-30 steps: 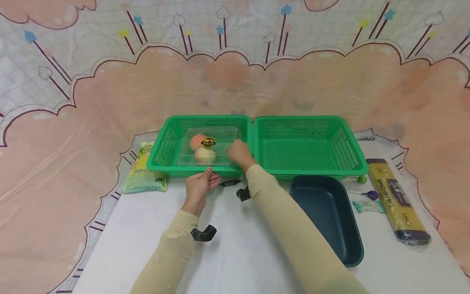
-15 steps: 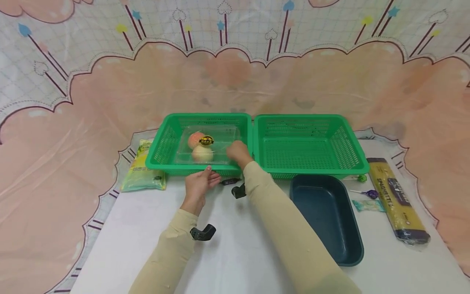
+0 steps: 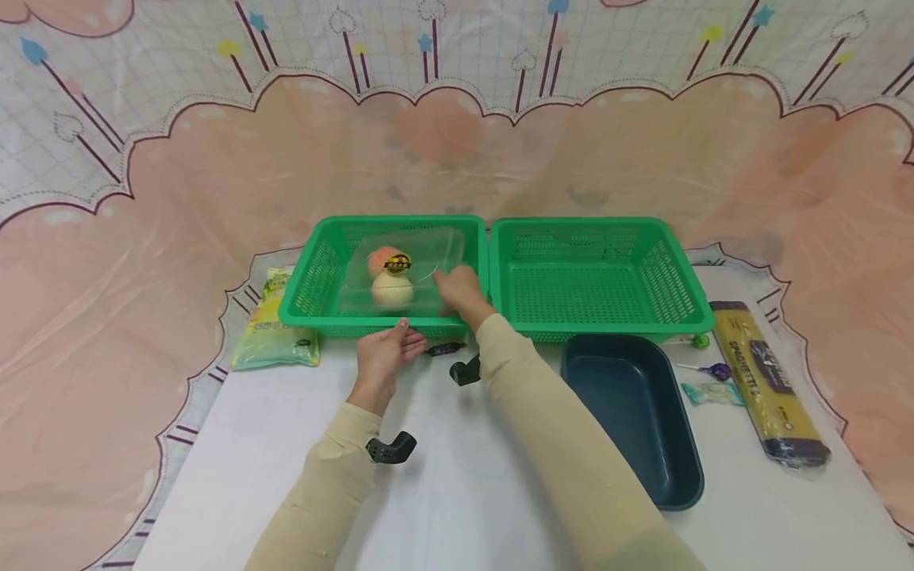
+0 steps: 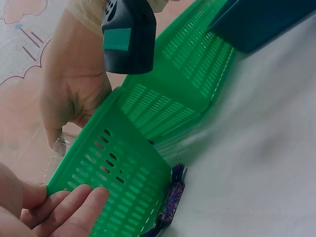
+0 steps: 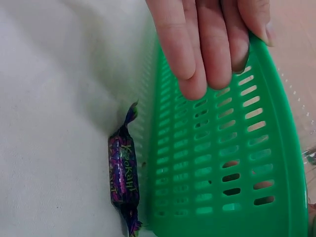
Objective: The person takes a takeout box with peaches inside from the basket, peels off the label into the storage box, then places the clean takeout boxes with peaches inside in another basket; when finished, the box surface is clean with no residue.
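In the head view, a clear plastic box (image 3: 435, 246) with a dark and yellow label lies inside the left green basket (image 3: 314, 322). Two round peach-like fruits (image 3: 393, 291) show through it. My right hand (image 3: 460, 292) reaches over the front rim and grips the box's right side, which is tipped up; its fingertips are mostly hidden. At the same basket's front, my left hand (image 3: 382, 357) holds the rim, thumb on top and fingers (image 5: 215, 54) along the outer wall. A purple wrapped candy (image 5: 123, 170) lies on the table just below that wall.
A second green basket (image 3: 703, 317) adjoins on the right. In front of it stands a dark blue tray (image 3: 689, 444). Farther right are a spaghetti pack (image 3: 769, 385), a purple lollipop (image 3: 717, 371), a green lollipop (image 3: 700, 341) and a wrapped sweet (image 3: 714, 393). A yellow-green bag (image 3: 274, 341) lies left.
The box's right side has risen and the box now tilts, with my right hand slightly higher. My left hand stays at the rim. The head view has shifted slightly.
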Demonstrator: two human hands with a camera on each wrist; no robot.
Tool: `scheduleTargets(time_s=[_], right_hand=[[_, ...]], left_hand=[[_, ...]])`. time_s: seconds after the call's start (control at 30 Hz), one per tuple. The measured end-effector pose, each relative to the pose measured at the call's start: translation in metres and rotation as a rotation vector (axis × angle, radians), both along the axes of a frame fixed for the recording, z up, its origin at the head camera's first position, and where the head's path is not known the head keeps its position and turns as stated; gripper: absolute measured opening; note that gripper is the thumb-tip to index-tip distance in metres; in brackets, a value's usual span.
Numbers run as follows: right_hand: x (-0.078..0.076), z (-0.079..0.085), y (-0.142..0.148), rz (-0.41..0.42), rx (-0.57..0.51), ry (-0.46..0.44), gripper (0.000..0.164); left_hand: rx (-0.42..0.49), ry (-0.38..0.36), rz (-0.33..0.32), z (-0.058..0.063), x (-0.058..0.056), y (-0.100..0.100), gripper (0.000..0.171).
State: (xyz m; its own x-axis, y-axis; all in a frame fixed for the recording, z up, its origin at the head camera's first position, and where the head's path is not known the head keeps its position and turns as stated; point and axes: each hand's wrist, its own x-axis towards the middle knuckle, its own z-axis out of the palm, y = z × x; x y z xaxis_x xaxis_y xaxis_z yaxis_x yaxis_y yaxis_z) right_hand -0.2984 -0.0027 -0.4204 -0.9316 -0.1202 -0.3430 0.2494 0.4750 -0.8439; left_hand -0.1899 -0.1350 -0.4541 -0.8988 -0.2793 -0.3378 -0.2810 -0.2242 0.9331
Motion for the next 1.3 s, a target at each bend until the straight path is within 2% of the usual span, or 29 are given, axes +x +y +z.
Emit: scheduleTargets(time_s=[0.47, 0.7, 0.9, 1.1, 1.3], right_hand=[[0.008, 0.018, 0.008, -0.008, -0.125, 0.0, 0.068], [0.016, 0.026, 0.016, -0.031, -0.228, -0.004, 0.07], [0.022, 0.03, 0.025, -0.009, -0.244, 0.019, 0.062], [0.026, 0.035, 0.037, -0.014, -0.312, 0.038, 0.048], [0.034, 0.042, 0.055, -0.028, -0.33, 0.065, 0.048]], left_hand=[[-0.009, -0.007, 0.021, 0.001, 0.003, -0.004, 0.04], [0.004, 0.008, 0.014, -0.001, 0.002, -0.003, 0.041], [0.006, 0.007, 0.017, -0.001, 0.002, 0.0, 0.041], [0.006, 0.001, 0.015, -0.003, 0.002, -0.001, 0.042], [0.008, 0.006, 0.005, -0.001, 0.001, 0.0, 0.042]])
